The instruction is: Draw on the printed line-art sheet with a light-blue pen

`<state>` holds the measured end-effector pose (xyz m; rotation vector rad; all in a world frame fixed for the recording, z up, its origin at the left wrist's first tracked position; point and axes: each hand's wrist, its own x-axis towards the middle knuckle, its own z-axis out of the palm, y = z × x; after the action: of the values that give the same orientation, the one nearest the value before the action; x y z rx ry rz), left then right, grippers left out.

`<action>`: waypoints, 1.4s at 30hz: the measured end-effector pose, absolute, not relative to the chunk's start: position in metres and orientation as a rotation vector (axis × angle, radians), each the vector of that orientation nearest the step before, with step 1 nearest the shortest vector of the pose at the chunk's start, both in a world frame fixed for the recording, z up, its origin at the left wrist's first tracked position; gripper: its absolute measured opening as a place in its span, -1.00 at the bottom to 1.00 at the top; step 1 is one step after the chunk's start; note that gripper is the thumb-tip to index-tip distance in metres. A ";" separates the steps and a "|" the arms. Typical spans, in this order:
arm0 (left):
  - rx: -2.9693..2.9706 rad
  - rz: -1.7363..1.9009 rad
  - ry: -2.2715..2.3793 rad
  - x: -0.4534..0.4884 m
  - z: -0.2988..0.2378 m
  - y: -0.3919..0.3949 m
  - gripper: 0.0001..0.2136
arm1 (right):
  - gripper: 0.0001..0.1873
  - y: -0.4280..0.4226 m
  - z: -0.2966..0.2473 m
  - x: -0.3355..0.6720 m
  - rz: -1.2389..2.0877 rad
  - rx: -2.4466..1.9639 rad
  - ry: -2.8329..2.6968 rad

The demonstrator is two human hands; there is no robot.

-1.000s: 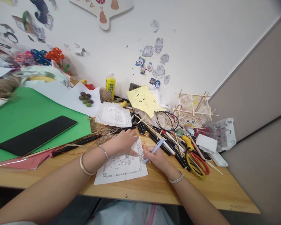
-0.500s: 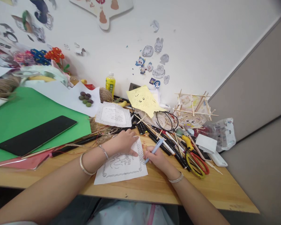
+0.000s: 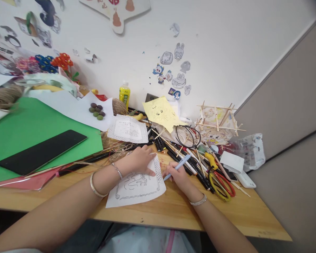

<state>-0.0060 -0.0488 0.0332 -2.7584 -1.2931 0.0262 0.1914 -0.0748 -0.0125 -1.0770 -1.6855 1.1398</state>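
Wooden table (image 3: 173, 209), blue pen (image 3: 183, 160) tilted flatter than before

A hand could slide over bare counter (image 3: 181, 211) between the paper (image 3: 137, 197) and the right arm (image 3: 221, 225), or at the front corner past that arm. Beyond the right hand (image 3: 177, 174), messy markers (image 3: 201, 179) and scissors (image 3: 228, 180) blocked the way. The left arm (image 3: 68, 207) reached over the edge like a fence.
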 end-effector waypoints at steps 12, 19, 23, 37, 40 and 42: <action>-2.746 0.013 -1.287 -0.006 0.033 -0.050 -0.29 | -0.67 -0.077 -0.014 0.186 1.065 -1.058 -1.891; -2.742 0.010 -1.265 -0.006 0.032 -0.050 -0.29 | -0.66 -0.077 -0.014 0.187 1.087 -1.077 -1.919; -2.732 0.033 -1.278 -0.005 0.033 -0.050 -0.29 | -0.67 -0.077 -0.014 0.187 1.105 -1.070 -1.920; -2.730 0.032 -1.317 -0.007 0.031 -0.050 -0.30 | -0.66 -0.075 -0.016 0.189 1.021 -1.110 -1.711; -2.744 -0.018 -1.251 -0.008 0.030 -0.049 -0.30 | -0.67 -0.076 -0.016 0.189 0.979 -1.109 -1.722; -2.798 -0.043 -1.146 -0.007 0.029 -0.049 -0.31 | -0.67 -0.077 -0.016 0.189 0.958 -1.105 -1.749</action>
<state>-0.0067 -0.0489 0.0287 -2.7984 -1.1459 -0.0427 0.1886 -0.0766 -0.0163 -1.1048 -1.7493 0.9581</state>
